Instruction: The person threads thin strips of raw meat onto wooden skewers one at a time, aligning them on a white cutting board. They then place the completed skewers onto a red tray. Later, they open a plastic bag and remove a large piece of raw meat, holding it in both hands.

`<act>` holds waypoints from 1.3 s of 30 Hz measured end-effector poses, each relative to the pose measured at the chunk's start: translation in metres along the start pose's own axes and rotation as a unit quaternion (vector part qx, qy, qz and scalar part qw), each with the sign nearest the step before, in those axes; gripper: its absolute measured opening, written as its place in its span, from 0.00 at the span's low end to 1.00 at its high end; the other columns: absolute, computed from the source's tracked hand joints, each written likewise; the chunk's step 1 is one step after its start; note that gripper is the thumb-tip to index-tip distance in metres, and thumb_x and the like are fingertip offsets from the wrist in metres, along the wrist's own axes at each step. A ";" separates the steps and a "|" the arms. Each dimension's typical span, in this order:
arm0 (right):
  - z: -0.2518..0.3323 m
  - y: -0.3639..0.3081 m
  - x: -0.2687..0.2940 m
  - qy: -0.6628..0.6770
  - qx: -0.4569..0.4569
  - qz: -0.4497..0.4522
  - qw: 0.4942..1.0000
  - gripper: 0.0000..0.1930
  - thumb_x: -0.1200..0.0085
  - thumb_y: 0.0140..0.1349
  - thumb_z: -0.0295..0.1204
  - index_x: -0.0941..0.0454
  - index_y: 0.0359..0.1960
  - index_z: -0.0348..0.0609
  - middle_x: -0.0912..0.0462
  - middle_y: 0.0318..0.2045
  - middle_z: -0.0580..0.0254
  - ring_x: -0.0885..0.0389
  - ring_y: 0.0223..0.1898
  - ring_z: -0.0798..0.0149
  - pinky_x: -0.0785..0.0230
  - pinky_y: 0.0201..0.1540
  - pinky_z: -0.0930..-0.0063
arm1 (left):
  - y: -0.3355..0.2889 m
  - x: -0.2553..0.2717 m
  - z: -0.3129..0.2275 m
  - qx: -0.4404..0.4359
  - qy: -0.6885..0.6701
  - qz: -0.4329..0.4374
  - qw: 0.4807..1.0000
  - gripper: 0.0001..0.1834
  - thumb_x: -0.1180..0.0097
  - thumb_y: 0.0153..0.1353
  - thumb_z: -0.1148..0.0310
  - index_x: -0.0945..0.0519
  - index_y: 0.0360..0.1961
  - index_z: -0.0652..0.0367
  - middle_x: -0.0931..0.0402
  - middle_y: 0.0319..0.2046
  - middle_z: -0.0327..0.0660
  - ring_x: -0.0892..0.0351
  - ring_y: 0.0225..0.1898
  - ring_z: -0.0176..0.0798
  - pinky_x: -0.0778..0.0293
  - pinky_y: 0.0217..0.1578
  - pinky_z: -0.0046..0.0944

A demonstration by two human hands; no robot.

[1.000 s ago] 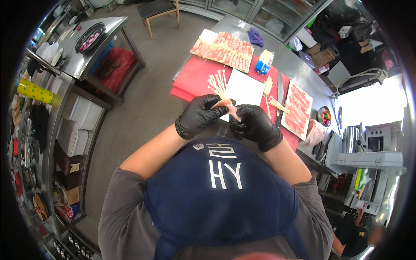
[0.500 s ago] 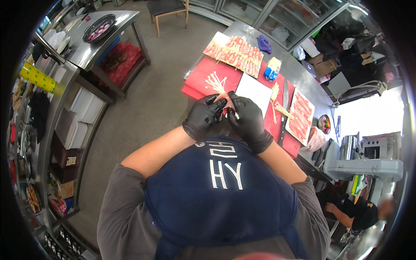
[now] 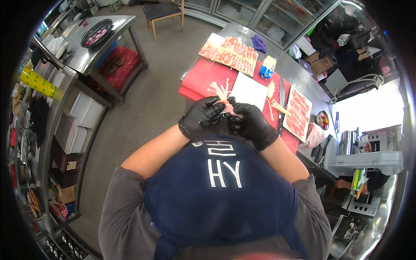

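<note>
Black gloves cover both my hands, which meet in front of my chest at the near edge of the red cutting board (image 3: 200, 78). My left hand (image 3: 201, 117) is closed around a bundle of enoki mushrooms (image 3: 221, 89), its thin stems fanning out beyond the fingers. A pink meat slice (image 3: 228, 107) wraps round the bundle's base. Its free end is pinched in my right hand (image 3: 255, 125). Just beyond lies a white tray (image 3: 250, 90). Loose enoki (image 3: 281, 107) rest to the right, touching a white tray of meat slices (image 3: 298, 113).
Rows of meat-wrapped enoki rolls (image 3: 234, 54) fill a tray at the far side. Nearby are a blue-and-clear enoki packet (image 3: 267, 68), a purple cloth (image 3: 259, 43) and a knife (image 3: 282, 93). A scale-like machine (image 3: 364, 162) stands right; a metal table (image 3: 78, 56) stands left.
My right hand has turned and shifted slightly down and right, drawing the meat slice's end sideways. More of the slice shows. The other person at lower right is now mostly hidden behind the machine.
</note>
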State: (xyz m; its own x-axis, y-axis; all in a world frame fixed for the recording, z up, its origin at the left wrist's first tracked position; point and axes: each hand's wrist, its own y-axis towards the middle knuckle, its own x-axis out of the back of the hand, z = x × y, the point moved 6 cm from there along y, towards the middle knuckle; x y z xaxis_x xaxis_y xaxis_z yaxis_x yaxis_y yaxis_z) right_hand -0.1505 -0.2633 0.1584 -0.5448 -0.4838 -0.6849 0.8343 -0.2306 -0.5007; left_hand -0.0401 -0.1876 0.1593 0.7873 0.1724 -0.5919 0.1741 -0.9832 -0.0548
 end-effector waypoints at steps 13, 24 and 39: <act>0.050 -0.067 -0.007 -0.726 0.516 -0.115 0.440 0.24 0.43 0.53 0.28 0.28 0.54 0.39 0.21 0.33 0.51 0.20 0.34 0.53 0.27 0.38 0.62 | 0.022 -0.051 0.031 -0.060 0.019 -0.129 0.990 0.10 0.54 0.71 0.64 0.24 0.44 0.56 0.30 0.24 0.30 0.34 0.25 0.25 0.36 0.28 0.27; 0.074 -0.104 0.067 -0.416 0.243 0.056 0.874 0.10 0.48 0.62 0.34 0.22 0.34 0.39 0.25 0.20 0.59 0.26 0.22 0.62 0.33 0.27 0.69 | 0.025 -0.114 0.056 -0.038 0.084 -0.015 0.996 0.13 0.44 0.66 0.62 0.22 0.40 0.62 0.25 0.28 0.33 0.30 0.27 0.27 0.34 0.30 0.28; 0.087 -0.154 0.066 -0.724 0.522 -0.055 0.448 0.18 0.43 0.55 0.29 0.24 0.48 0.40 0.21 0.32 0.54 0.22 0.34 0.53 0.29 0.36 0.61 | 0.032 -0.150 0.074 -0.072 0.111 -0.128 0.983 0.10 0.51 0.69 0.66 0.22 0.42 0.60 0.27 0.27 0.34 0.31 0.26 0.29 0.35 0.28 0.29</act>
State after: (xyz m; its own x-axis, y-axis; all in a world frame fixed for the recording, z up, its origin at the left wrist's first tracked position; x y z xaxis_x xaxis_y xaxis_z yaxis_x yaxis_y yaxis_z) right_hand -0.3073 -0.3331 0.2367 -0.5926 -0.2875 0.7524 0.8054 -0.2241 0.5487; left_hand -0.1965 -0.2498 0.1872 0.8145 0.4368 -0.3819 0.4517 -0.8905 -0.0552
